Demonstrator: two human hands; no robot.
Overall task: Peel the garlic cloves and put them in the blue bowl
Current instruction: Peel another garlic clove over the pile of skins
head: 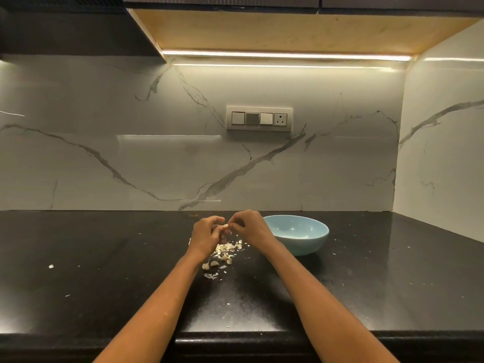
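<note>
Hidden mostly between curled fingers: the garlic clove point(224, 226), too small to tell peeled from unpeeled. Blocked by the right hand point(250, 226): the blue bowl's point(301, 235) left rim. Cut off at the bottom edge: both forearms and the desk point(104, 284) front.

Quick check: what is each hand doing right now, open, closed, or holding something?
Left hand: fingers curled round a garlic clove, holding it.
Right hand: fingertips pinching the same clove.
</note>
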